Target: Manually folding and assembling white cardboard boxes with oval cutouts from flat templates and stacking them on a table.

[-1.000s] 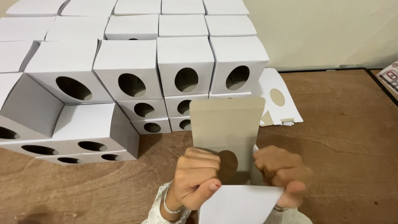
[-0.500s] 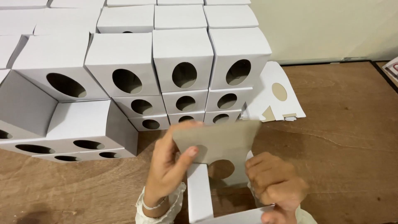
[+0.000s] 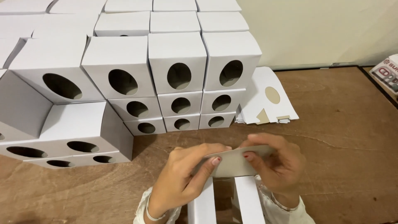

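1. The left hand (image 3: 180, 180) is pinching the left end of a grey flap (image 3: 232, 162), its grip closed on it with the thumb on the near face and the fingers curling over the top edge.
2. The right hand (image 3: 277, 166) is holding the right end of the same flap, its grip closed on it, fingertips pressing on the top edge.
3. The flap is belonging to a half-folded white box (image 3: 226, 203) that is sitting between the two wrists, just in front of the stack (image 3: 174, 74); its two white side walls are standing upright below the flap, with a gap showing between them.
4. The box is lying low over the brown wooden table (image 3: 340, 145); whether it is touching the table cannot be told.
5. The stack of finished white boxes, each with an oval hole in its front, is rising in rows and tiers beyond the hands and well apart from them.
6. To the left of the stack, a few more boxes (image 3: 78, 132) are lying tilted, their holes facing down and forward.
7. Against the right side of the stack, a pile of flat blanks (image 3: 267, 101) is leaning, with an oval cutout showing grey.
8. Far right of the stack, a printed package (image 3: 387, 74) is peeking in at the table's edge.
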